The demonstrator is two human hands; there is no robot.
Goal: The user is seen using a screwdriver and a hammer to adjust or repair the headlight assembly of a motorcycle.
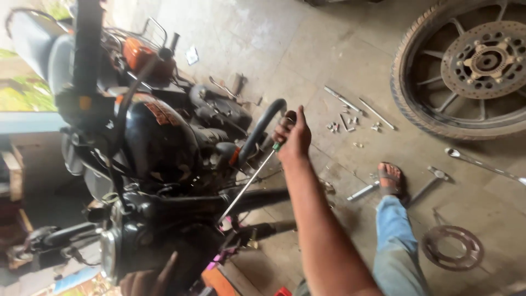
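The right hand (293,137) was closed tight around the handle of a long screwdriver (249,181), whose thin shiny metal shaft ran down toward seven o'clock into the front of a black motorcycle (159,148). The left hand (148,279) rested on the bike's dark front at the bottom edge, fingers bent, but I could not tell if it was holding anything. The bike had a smooth, round black tank with an orange mark on its side, and an orange box-shaped tail part sat at eleven o'clock behind the seat. A curved black tube (263,123) rose just beside the right hand. On the grey stone floor, a big wheel (466,71) with a knobbly rubber tyre and a round metal hub lay at two o'clock. Small bolts and nuts (345,125) were scattered at about one o'clock from the hand, near two thin metal rods. A shiny spanner (482,163) lay at three o'clock. A flat metal disc (452,248) with holes lay at five o'clock. A foot in a sandal (390,180), with a blue jeans leg, stood between the tools.
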